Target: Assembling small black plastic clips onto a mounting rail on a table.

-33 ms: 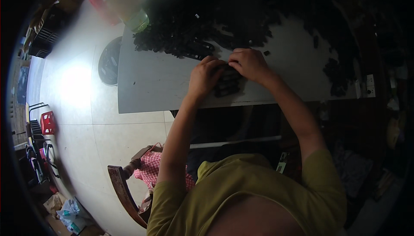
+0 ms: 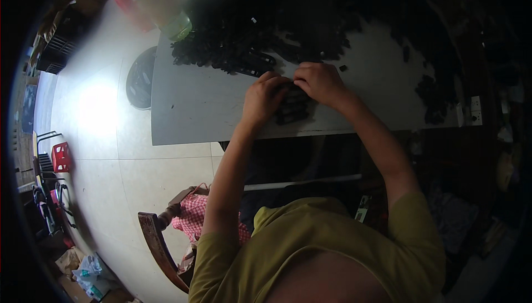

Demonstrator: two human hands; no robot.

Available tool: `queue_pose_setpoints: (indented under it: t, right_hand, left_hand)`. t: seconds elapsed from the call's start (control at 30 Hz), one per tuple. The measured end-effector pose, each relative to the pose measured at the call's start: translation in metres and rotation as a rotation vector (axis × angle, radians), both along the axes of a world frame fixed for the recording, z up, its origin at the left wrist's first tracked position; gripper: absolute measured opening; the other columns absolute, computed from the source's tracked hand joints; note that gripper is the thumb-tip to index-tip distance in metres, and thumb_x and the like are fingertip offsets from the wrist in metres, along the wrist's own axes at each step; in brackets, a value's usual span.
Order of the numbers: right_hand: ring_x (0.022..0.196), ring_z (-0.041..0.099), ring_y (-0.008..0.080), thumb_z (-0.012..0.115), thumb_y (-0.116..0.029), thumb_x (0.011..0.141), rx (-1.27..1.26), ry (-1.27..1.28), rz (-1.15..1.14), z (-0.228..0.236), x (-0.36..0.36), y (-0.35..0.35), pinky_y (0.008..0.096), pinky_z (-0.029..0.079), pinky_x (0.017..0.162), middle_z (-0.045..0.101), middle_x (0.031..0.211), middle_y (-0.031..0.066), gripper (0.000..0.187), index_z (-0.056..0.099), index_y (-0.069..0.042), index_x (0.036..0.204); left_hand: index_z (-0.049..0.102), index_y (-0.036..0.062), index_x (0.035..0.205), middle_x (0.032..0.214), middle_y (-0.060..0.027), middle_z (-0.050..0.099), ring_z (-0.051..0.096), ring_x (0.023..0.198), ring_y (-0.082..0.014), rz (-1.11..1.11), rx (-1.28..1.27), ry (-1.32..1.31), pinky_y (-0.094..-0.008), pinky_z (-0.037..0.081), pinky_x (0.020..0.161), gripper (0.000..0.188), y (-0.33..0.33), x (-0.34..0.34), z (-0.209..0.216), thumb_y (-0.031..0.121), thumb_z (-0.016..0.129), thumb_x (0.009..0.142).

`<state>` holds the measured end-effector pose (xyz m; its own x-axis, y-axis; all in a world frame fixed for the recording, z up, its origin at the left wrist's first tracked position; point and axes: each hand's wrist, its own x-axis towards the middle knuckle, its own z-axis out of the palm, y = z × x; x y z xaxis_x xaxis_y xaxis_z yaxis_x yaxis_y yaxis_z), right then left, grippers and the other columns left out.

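Observation:
Side by side near the front of the grey table, my left hand and my right hand meet with curled fingers. Their fingertips press together at the far end of a short row of dark oblong pieces. What they pinch is small, dark and hidden by the fingers. The row lies on the table between my left palm and right wrist, its pieces set one behind another. Just beyond the hands spreads a large heap of black parts, too dark to tell their kind.
More black parts lie at the table's right side. One small black piece sits apart by my right hand. The grey table has its front edge close to me. A wooden chair with checkered cloth stands at lower left; a red stool is farther left.

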<state>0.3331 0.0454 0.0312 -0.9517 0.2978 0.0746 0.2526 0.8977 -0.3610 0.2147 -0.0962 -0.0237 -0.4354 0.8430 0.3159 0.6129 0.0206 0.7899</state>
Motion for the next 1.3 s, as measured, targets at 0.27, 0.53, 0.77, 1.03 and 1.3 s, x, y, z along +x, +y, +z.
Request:
queue_pose_setpoints:
  t: [0.27,0.53,0.77,1.03,1.3]
  right_hand:
    - [0.079,0.064,0.029,0.069,-0.012,0.078,-0.022,-0.13,0.021,-0.007,-0.014,0.0,0.038,0.051,0.066,0.065,0.085,0.0088,0.008,0.063,-0.006,0.08]
    - [0.081,0.066,0.0285,0.067,-0.017,0.081,-0.083,-0.195,0.057,-0.012,-0.02,0.014,0.0401,0.052,0.068,0.067,0.088,0.0111,0.01,0.067,-0.007,0.083]
    - [0.078,0.064,0.0305,0.075,-0.021,0.076,0.213,0.161,-0.209,-0.022,-0.046,0.011,0.0395,0.052,0.065,0.061,0.091,0.0088,0.026,0.06,-0.009,0.093]
    - [0.079,0.065,0.0286,0.07,-0.018,0.08,0.314,-0.043,-0.123,-0.016,-0.017,0.007,0.04,0.052,0.066,0.06,0.087,0.0086,0.015,0.063,-0.005,0.081]
    - [0.078,0.065,0.025,0.067,-0.019,0.084,0.016,-0.118,0.045,-0.003,0.0,0.019,0.0375,0.052,0.07,0.064,0.089,0.0073,0.011,0.072,-0.01,0.087]
  left_hand:
    - [0.068,0.0041,0.098,0.093,-0.0087,0.063,0.064,0.079,-0.0264,-0.013,0.057,0.018,-0.0319,0.051,0.069,0.021,0.002,0.002,-0.001,0.002,0.068,0.076]
    - [0.069,0.0071,0.098,0.096,-0.0074,0.064,0.065,0.084,-0.0274,-0.039,-0.014,0.01,-0.0328,0.052,0.072,0.022,-0.003,-0.002,-0.003,0.006,0.068,0.077]
    - [0.07,0.0113,0.098,0.099,-0.0069,0.064,0.063,0.087,-0.0298,-0.067,-0.018,0.014,-0.0369,0.051,0.075,0.02,-0.003,-0.002,0.004,0.011,0.067,0.078]
    - [0.068,0.0113,0.106,0.105,-0.0075,0.063,0.064,0.085,-0.0299,-0.056,0.032,-0.05,-0.0366,0.052,0.073,0.026,-0.006,-0.002,0.003,0.011,0.066,0.08]
    - [0.064,0.0096,0.113,0.113,-0.0086,0.061,0.065,0.082,-0.0257,-0.002,0.049,0.0,-0.0312,0.052,0.07,0.033,-0.001,0.001,0.005,0.007,0.067,0.079]
